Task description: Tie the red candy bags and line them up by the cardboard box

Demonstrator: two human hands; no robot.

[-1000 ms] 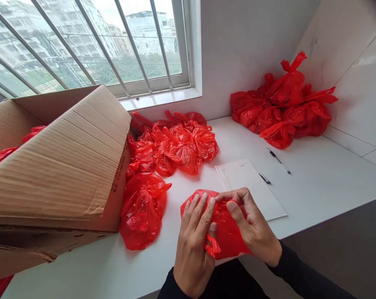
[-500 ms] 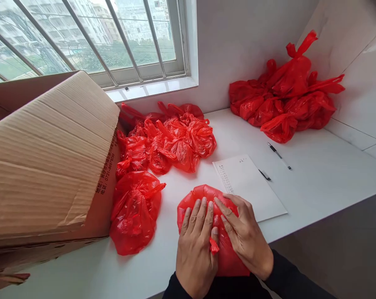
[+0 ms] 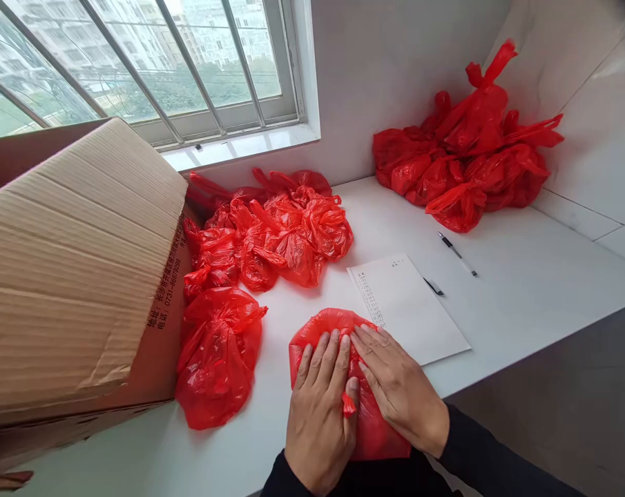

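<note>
A red plastic bag [image 3: 377, 428] lies at the table's front edge, its top surface puffed and smooth. Across it my left hand [image 3: 320, 407] lies flat, fingers stretched forward side by side. A small tuft of red plastic sticks up between its thumb and palm; whether the thumb pinches it I cannot tell. My right hand [image 3: 400, 390] rests on the bag's right side with fingers extended, their tips near the left fingertips. What the bag contains is hidden. To the left, apart from both hands, sits a knotted red bag [image 3: 219, 366].
A large cardboard box [image 3: 79, 269] stands on the left. Several tied red bags [image 3: 291, 231] are heaped under the barred window, and another heap of red bags [image 3: 467, 159] fills the far right corner. White paper sheets [image 3: 402, 304] and a black pen [image 3: 457, 254] lie on the white table [image 3: 545, 269].
My right hand has flattened slightly, its fingers lying closer along the bag. Both hands stay on the bag. The whole view has shifted a little.
</note>
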